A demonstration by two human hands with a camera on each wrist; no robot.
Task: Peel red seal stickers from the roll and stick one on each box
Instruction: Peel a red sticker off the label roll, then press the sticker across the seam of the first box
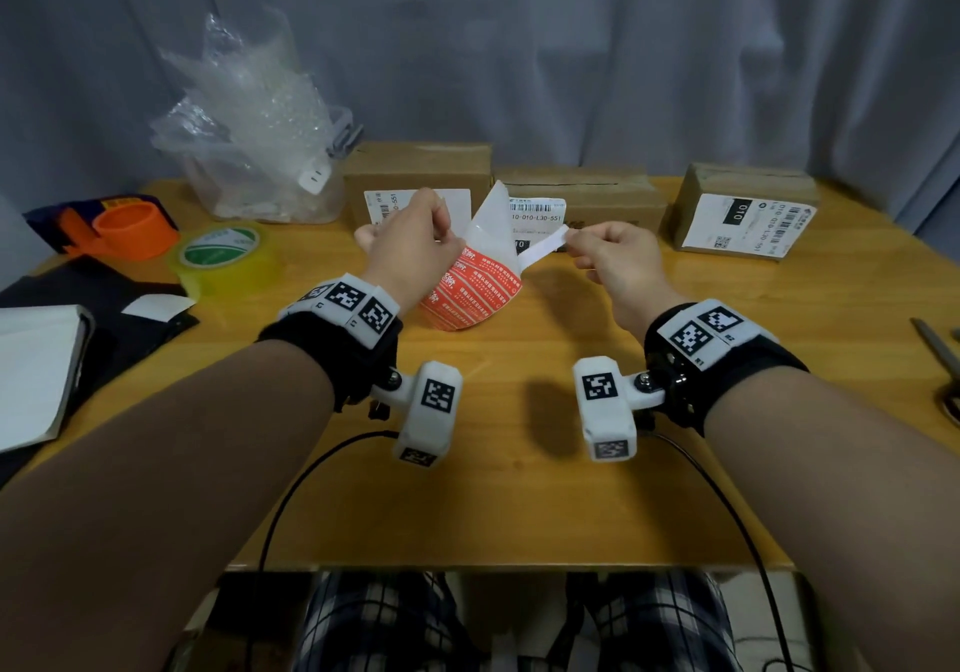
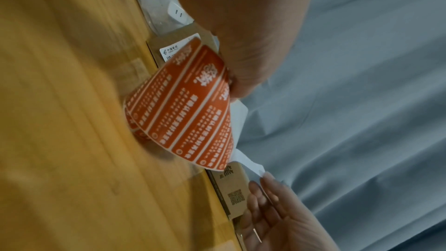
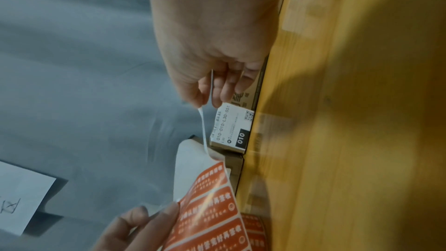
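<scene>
Above the tabletop (image 1: 519, 489), just in front of the middle box (image 1: 597, 193), you hold the sticker roll (image 1: 470, 292) with your left hand (image 1: 410, 245) pinching its loose backing, while your right hand (image 1: 618, 260) pinches the end of a narrow strip (image 1: 543, 250) that looks white from every view, so its printed side cannot be read. To peel well, I would keep the left pinch close to the peel line and draw the strip away low and steadily, so it does not curl back onto itself or tear. None of the three boxes behind the roll shows a red seal yet: the left box (image 1: 415, 167) and the right box (image 1: 748, 208) flank the middle one. Left of the roll sit a yellowish tape roll (image 1: 223, 255), an orange dispenser (image 1: 124, 229) and a tub of plastic wrap (image 1: 260, 151); scissors (image 1: 940, 359) lie far right. Nothing blocks the path to the boxes.
</scene>
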